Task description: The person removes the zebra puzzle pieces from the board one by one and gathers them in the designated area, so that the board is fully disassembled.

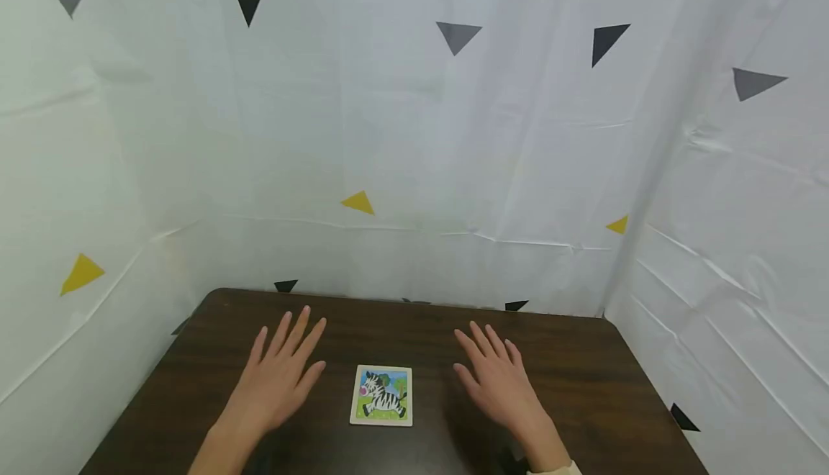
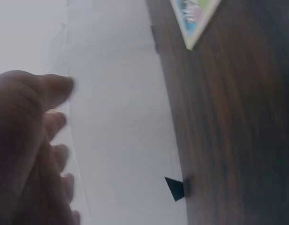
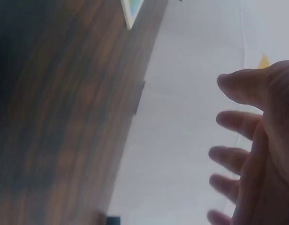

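A small square zebra picture puzzle (image 1: 382,396) with a pale frame lies flat on the dark wooden table. To its left is my left hand (image 1: 275,381), fingers spread and holding nothing. On the other side my right hand (image 1: 499,381) is likewise spread, with nothing in it. Neither hand touches the puzzle. Each wrist view catches just part of the puzzle at the top, a corner of the puzzle (image 2: 196,18) in the left one and a smaller tip of the puzzle (image 3: 131,11) in the right one.
The brown table (image 1: 414,338) has rounded far corners. White sheeting (image 1: 414,137) printed with grey, black and yellow triangles hangs behind it and along both sides. A cream sleeve cuff (image 1: 558,469) shows at the right wrist.
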`<state>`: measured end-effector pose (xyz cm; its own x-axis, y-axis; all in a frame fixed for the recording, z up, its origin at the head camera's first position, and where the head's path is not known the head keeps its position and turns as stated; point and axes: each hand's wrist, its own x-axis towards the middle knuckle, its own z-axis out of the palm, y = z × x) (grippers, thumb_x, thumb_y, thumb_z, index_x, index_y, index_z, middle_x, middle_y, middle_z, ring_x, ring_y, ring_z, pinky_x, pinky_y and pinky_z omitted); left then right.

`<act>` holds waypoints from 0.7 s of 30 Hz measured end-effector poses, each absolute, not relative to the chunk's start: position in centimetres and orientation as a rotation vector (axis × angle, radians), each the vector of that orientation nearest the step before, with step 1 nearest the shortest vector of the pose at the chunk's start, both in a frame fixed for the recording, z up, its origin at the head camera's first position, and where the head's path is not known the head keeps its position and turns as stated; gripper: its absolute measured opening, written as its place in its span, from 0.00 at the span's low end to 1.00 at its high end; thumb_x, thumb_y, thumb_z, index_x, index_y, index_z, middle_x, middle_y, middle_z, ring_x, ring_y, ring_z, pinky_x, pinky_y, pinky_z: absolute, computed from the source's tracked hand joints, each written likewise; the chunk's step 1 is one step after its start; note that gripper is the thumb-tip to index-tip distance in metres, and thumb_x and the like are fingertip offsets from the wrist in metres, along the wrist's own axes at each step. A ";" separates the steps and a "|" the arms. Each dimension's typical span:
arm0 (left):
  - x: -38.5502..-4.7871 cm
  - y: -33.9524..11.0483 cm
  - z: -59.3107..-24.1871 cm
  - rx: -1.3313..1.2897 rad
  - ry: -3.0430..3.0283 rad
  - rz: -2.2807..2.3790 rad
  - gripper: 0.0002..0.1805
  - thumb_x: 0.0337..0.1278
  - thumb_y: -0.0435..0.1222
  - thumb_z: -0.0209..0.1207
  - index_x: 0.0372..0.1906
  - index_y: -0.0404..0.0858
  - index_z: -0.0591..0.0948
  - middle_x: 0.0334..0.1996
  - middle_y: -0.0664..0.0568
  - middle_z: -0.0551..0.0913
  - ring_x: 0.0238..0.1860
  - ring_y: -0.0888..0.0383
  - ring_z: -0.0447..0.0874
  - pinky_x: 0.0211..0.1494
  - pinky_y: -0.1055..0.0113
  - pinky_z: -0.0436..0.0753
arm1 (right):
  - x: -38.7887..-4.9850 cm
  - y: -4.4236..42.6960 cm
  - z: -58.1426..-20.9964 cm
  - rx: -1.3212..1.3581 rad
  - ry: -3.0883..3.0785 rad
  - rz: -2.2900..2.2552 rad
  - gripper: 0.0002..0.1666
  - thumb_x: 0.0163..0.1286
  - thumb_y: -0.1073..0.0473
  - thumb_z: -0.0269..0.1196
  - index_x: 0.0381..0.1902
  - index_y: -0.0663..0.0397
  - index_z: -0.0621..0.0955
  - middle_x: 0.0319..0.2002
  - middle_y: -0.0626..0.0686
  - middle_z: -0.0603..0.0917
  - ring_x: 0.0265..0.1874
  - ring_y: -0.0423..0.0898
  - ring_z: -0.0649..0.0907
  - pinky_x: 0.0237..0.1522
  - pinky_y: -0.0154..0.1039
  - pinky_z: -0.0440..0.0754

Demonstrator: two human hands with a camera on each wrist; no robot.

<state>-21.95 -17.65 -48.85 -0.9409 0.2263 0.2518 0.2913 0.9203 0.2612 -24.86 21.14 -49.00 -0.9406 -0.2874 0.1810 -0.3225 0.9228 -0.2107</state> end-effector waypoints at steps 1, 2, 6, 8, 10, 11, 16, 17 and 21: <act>-22.3 -17.6 -48.8 -0.389 -2.887 -0.474 0.39 0.82 0.54 0.55 0.88 0.51 0.58 0.89 0.45 0.49 0.88 0.36 0.49 0.85 0.27 0.47 | -25.3 20.6 -49.0 0.501 -2.922 0.341 0.37 0.82 0.42 0.62 0.83 0.38 0.68 0.86 0.55 0.63 0.85 0.61 0.61 0.80 0.71 0.60; -22.6 -17.4 -48.7 -0.383 -2.920 -0.522 0.38 0.82 0.53 0.56 0.88 0.50 0.59 0.88 0.44 0.53 0.87 0.36 0.53 0.85 0.28 0.50 | -25.7 20.0 -49.0 0.543 -2.905 0.324 0.35 0.82 0.42 0.63 0.82 0.39 0.70 0.84 0.55 0.66 0.84 0.60 0.64 0.79 0.70 0.63; -23.8 -16.1 -49.1 -0.335 -3.091 -0.808 0.36 0.81 0.53 0.58 0.84 0.46 0.65 0.82 0.40 0.68 0.81 0.35 0.68 0.79 0.29 0.67 | -26.9 17.3 -49.2 0.755 -2.839 0.245 0.28 0.79 0.47 0.67 0.73 0.43 0.79 0.72 0.52 0.81 0.72 0.55 0.80 0.68 0.63 0.78; -24.2 -14.9 -49.6 -0.314 -3.138 -0.904 0.35 0.80 0.53 0.59 0.83 0.46 0.68 0.79 0.40 0.73 0.78 0.36 0.73 0.75 0.30 0.73 | -27.3 16.1 -49.5 0.854 -2.834 0.208 0.24 0.78 0.49 0.68 0.69 0.43 0.82 0.64 0.49 0.87 0.59 0.50 0.87 0.59 0.56 0.85; -24.7 -13.9 -50.0 -0.322 -3.149 -0.947 0.35 0.78 0.53 0.62 0.81 0.45 0.71 0.78 0.41 0.74 0.77 0.36 0.73 0.75 0.30 0.73 | -27.8 14.9 -49.8 0.932 -2.852 0.167 0.22 0.78 0.50 0.69 0.66 0.41 0.84 0.56 0.45 0.90 0.47 0.43 0.89 0.47 0.47 0.88; -24.9 -13.4 -50.1 -0.340 -3.144 -0.938 0.34 0.77 0.52 0.63 0.80 0.45 0.72 0.77 0.41 0.75 0.77 0.36 0.73 0.74 0.29 0.72 | -28.0 14.3 -50.0 0.969 -2.863 0.147 0.21 0.78 0.49 0.69 0.66 0.39 0.84 0.53 0.44 0.90 0.41 0.40 0.88 0.41 0.43 0.88; -25.4 -11.5 -51.0 -0.393 -3.153 -0.896 0.37 0.72 0.52 0.68 0.79 0.43 0.74 0.81 0.39 0.69 0.80 0.32 0.65 0.76 0.25 0.66 | -29.0 12.1 -50.8 1.109 -2.856 -0.035 0.20 0.78 0.48 0.69 0.65 0.33 0.84 0.49 0.40 0.91 0.21 0.33 0.77 0.23 0.32 0.77; -25.6 -11.4 -51.7 -0.396 -3.159 -0.889 0.39 0.71 0.54 0.68 0.79 0.42 0.73 0.82 0.38 0.66 0.81 0.31 0.63 0.77 0.24 0.64 | -29.1 11.8 -51.1 1.128 -2.841 -0.077 0.19 0.79 0.49 0.68 0.65 0.32 0.84 0.49 0.40 0.92 0.18 0.33 0.73 0.20 0.31 0.73; -26.2 -11.2 -54.6 -0.374 -3.186 -0.879 0.45 0.64 0.60 0.70 0.80 0.44 0.72 0.85 0.35 0.58 0.84 0.30 0.55 0.79 0.24 0.59 | -29.3 10.9 -51.5 1.189 -2.785 -0.231 0.19 0.80 0.52 0.66 0.65 0.29 0.85 0.49 0.40 0.92 0.14 0.36 0.65 0.16 0.31 0.65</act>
<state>-26.16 -11.24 -54.65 -0.9580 0.2619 -0.1172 0.1647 0.8364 0.5227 -29.35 10.86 -51.46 -0.6889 -0.7239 0.0363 -0.7081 0.6829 0.1798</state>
